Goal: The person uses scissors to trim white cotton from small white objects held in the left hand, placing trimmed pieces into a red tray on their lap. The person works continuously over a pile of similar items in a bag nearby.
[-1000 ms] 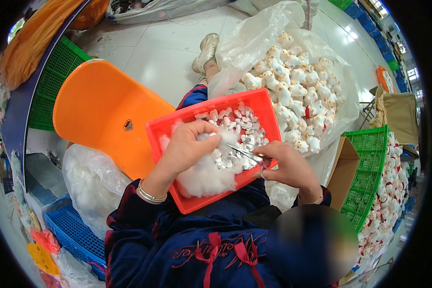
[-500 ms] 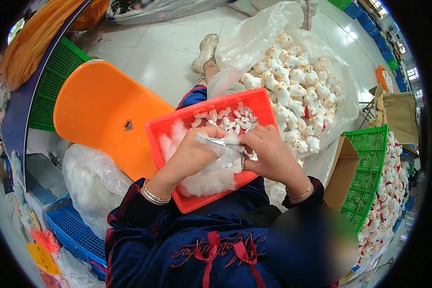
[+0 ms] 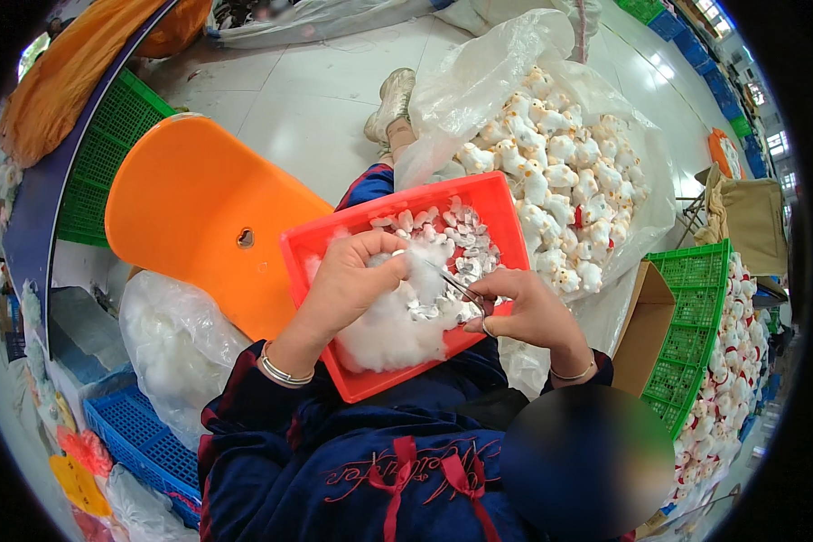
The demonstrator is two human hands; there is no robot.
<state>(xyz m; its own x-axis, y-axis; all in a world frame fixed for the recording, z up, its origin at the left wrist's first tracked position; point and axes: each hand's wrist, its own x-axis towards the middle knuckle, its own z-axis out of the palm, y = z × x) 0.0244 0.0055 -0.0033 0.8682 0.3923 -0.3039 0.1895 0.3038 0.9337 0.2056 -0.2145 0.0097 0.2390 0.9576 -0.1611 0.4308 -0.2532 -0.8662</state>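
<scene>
A red plastic tray [image 3: 506,212] rests on my lap, holding white stuffing fluff [image 3: 384,325] and several small white toy skins [image 3: 465,244]. My left hand [image 3: 352,280] lies inside the tray, fingers closed on a small white piece at the fluff. My right hand [image 3: 524,312] sits at the tray's near right edge, gripping slim metal tweezers [image 3: 447,278] whose tips reach toward the left hand's fingers.
An orange plastic chair [image 3: 190,208] stands to my left. A big clear bag of stuffed white toys [image 3: 560,172] lies ahead on the right. Green crates [image 3: 700,334] with more toys are on the right, a bag of fluff [image 3: 176,339] and a blue crate [image 3: 140,443] at lower left.
My right hand moved left and up to meet the left hand, then drew back to the tray's right edge. The tweezers still point at the left hand's fingers.
</scene>
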